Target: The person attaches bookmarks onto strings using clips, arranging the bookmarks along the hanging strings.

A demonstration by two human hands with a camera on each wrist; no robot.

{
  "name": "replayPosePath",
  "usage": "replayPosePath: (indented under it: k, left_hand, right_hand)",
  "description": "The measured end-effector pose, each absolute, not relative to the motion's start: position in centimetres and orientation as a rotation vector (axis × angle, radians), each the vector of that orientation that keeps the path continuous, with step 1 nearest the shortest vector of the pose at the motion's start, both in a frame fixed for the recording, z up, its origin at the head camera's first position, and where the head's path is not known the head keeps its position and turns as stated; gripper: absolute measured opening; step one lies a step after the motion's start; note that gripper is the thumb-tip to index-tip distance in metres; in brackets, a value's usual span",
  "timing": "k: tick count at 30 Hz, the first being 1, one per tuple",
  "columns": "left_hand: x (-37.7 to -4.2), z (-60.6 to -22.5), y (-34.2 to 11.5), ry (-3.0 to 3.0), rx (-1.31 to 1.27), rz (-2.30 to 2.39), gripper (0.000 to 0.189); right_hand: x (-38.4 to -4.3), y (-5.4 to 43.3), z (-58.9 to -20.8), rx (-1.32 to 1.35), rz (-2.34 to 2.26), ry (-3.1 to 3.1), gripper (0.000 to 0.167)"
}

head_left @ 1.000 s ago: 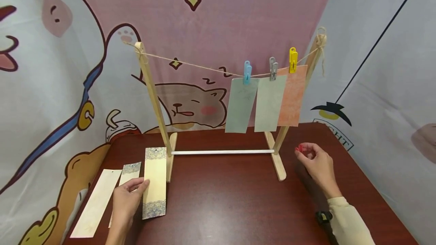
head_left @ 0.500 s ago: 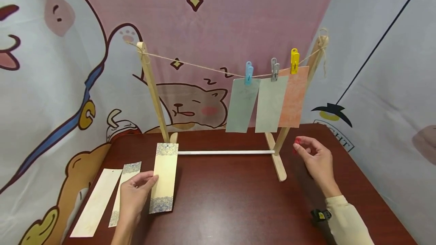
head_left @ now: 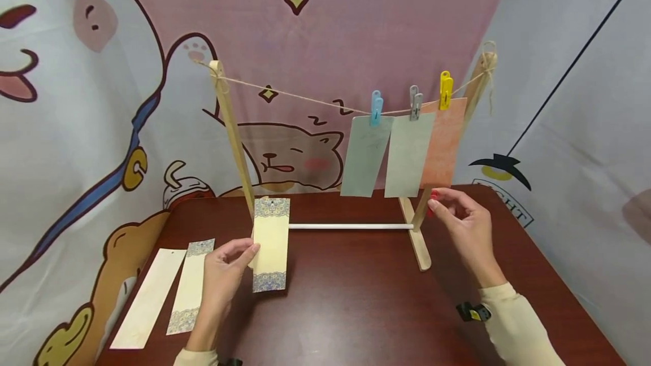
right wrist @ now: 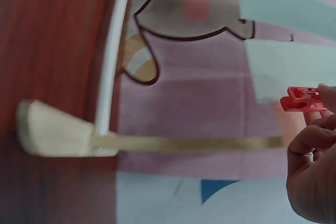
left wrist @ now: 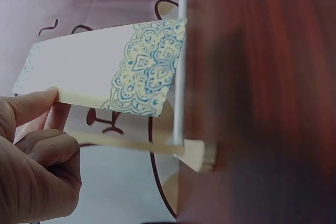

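My left hand (head_left: pixel 227 270) pinches a cream bookmark (head_left: pixel 271 242) by its left edge, thumb in front. Blue lace patterns band both its ends, and a small hole shows at the top. It is held upright above the table, in front of the rack's left post. In the left wrist view the lace end of the bookmark (left wrist: pixel 147 69) shows large. Between thumb and fingers my right hand (head_left: pixel 465 230) pinches a red clothespin (right wrist: pixel 304 99), close by the foot of the right post. The hanging twine (head_left: pixel 305 98) spans the wooden rack (head_left: pixel 234 146) above both hands.
Blue (head_left: pixel 376 107), grey (head_left: pixel 415 103) and yellow (head_left: pixel 445 90) clothespins hold a grey-green card (head_left: pixel 367 157), a pale green card (head_left: pixel 409 157) and an orange card (head_left: pixel 445 146) on the twine's right half. A plain bookmark (head_left: pixel 147 301) and a lace-patterned bookmark (head_left: pixel 190 287) lie at the table's left.
My left hand has lifted the bookmark and carried it right and away from me, in front of the left post. My right hand with the red clothespin has moved up and left.
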State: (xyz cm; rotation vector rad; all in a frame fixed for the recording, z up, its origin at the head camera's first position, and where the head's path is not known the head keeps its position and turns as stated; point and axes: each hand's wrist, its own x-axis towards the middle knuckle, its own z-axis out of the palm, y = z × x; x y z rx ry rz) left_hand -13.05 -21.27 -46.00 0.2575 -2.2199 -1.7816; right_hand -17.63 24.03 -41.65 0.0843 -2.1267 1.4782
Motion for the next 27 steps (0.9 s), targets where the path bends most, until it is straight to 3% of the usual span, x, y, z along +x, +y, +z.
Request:
replayPosePath:
  k: [27]
  left_hand:
    - [-17.8,-41.1,-16.0,-2.056,-0.034,-1.902,0.014]
  right_hand:
    - [-19.6,19.0,-35.0,0.357,1.83,-1.781,0.026]
